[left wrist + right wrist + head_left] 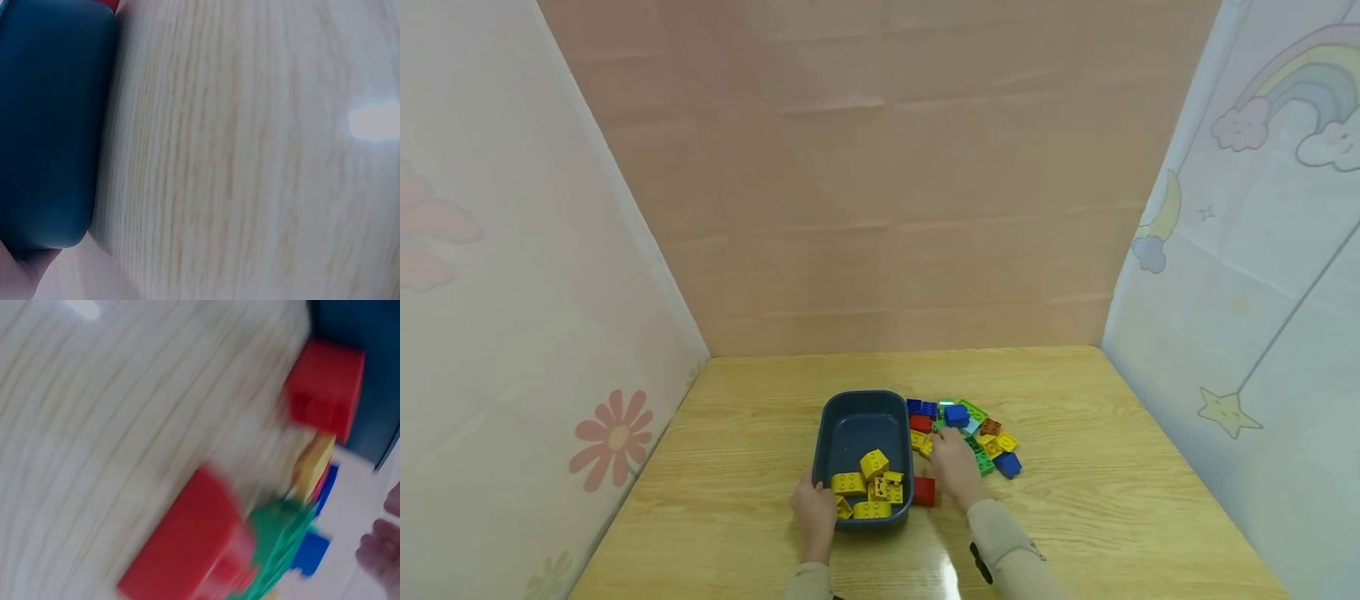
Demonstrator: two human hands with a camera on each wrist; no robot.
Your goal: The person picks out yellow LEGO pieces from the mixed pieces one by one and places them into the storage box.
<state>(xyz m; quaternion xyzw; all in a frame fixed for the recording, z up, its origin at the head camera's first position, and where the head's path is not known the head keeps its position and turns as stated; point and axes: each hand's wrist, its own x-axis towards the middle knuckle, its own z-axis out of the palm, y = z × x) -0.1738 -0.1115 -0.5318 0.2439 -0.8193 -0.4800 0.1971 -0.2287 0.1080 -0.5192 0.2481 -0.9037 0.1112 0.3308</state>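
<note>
Our left hand point(815, 505) grips the box point(859, 432) by its left edge; our right hand point(956, 468), whose hold we cannot tell, may scatter bricks point(956, 416) near the box's right edge by brushing them.

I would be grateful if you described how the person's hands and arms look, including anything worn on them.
The left hand and right hand look ungloved. The left sleeve and right sleeve are light beige and end near the wrists. A small black piece sits on the right sleeve, perhaps part of a strap; its details are too small to tell.
</note>
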